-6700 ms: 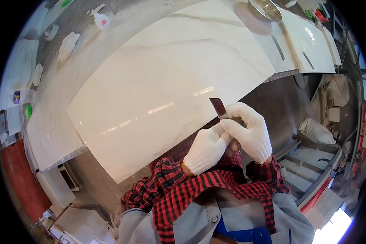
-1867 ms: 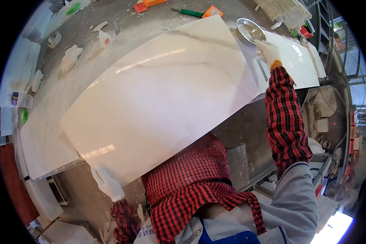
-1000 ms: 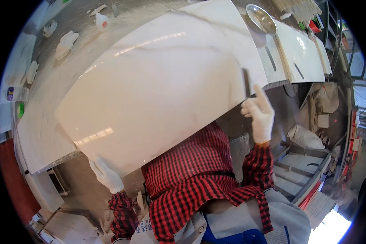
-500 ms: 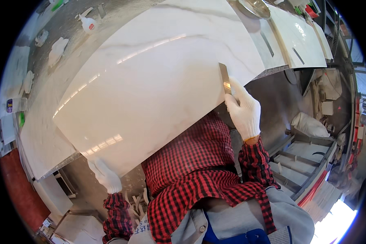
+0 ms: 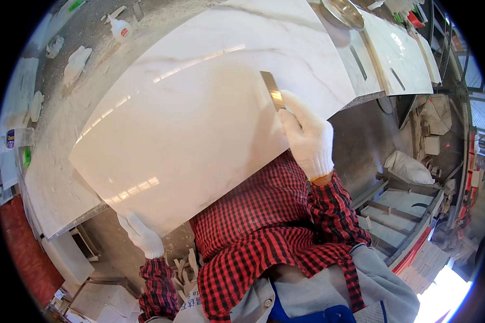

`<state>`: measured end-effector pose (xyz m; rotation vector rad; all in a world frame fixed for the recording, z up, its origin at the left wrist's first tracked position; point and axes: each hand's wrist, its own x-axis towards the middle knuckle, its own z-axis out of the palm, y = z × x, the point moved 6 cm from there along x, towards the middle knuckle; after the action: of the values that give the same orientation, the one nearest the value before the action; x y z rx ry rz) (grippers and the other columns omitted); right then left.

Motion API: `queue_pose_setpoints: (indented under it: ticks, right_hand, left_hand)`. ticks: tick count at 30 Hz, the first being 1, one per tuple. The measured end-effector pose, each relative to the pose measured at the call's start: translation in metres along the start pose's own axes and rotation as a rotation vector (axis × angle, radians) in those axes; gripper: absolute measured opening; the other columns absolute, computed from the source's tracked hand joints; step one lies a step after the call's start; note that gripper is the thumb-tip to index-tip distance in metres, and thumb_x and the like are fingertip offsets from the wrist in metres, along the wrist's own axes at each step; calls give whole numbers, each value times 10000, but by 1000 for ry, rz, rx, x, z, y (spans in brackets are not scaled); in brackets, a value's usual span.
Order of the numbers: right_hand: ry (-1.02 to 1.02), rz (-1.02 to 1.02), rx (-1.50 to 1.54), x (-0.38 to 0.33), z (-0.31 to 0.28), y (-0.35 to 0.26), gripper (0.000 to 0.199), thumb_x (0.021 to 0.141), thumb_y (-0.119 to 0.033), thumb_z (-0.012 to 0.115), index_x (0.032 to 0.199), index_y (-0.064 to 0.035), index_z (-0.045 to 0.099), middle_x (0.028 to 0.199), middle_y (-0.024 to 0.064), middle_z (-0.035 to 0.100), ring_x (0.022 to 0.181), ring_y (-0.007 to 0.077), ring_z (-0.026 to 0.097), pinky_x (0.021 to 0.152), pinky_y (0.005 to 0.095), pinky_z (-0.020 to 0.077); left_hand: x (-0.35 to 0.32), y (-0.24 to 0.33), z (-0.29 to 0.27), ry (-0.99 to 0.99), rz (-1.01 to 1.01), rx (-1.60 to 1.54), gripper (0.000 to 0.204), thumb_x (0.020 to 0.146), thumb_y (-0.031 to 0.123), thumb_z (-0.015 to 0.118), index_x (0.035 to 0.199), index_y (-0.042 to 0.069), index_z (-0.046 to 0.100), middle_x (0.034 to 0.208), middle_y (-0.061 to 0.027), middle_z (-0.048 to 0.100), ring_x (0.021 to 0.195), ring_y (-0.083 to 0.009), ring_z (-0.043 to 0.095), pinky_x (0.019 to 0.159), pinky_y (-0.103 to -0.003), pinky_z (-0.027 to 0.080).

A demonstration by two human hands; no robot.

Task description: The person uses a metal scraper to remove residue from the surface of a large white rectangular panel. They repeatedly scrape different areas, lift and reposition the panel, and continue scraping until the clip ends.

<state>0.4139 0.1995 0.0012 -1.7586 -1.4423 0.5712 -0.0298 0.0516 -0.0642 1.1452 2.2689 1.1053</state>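
A large glossy white stone-look slab (image 5: 199,124) with faint veins lies in front of me, its near edge by my apron. My right hand (image 5: 310,137), in a white knit glove, is closed on a flat metal scraper (image 5: 270,86). The scraper's blade points away from me over the slab's right half; whether it touches the surface I cannot tell. At the slab's near left corner is my left hand (image 5: 141,235), also gloved. Its fingers are stretched out along the slab's edge, and part of them is hard to make out.
A dusty worktable (image 5: 113,59) holds a white spray bottle (image 5: 120,30) and a crumpled white glove (image 5: 77,64). A metal bowl (image 5: 344,13) stands at the far right, beside more pale slabs (image 5: 396,48). A metal rack (image 5: 399,215) and a white sack (image 5: 408,168) are on the right.
My right hand has moved left and slightly away from me with the scraper, further in over the slab. My left hand has stayed nearly in place.
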Motion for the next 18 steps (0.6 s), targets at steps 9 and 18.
queue_pose_setpoints:
  ticks: [9,18]
  right_hand:
    - [31,-168,-178,8,29,-11,403,912,-178,633,1312,-127,638,786,182,679,723,348,687,651,422,529]
    - [3,-167,-290,10,32,-32,358,896,-133,645,1251,-103,686,761,185,659,650,330,672,623,381,530]
  left_hand:
    - [0,-25,-6,-16,101,209,573,1105,273,371,1531,-98,276,1564,-250,363,1397,-311,415,1152,-369,329]
    - [-4,-1,-10,-3,110,330,554,1103,274,369,1499,-110,331,1514,-289,407,1362,-362,443,1144,-396,346]
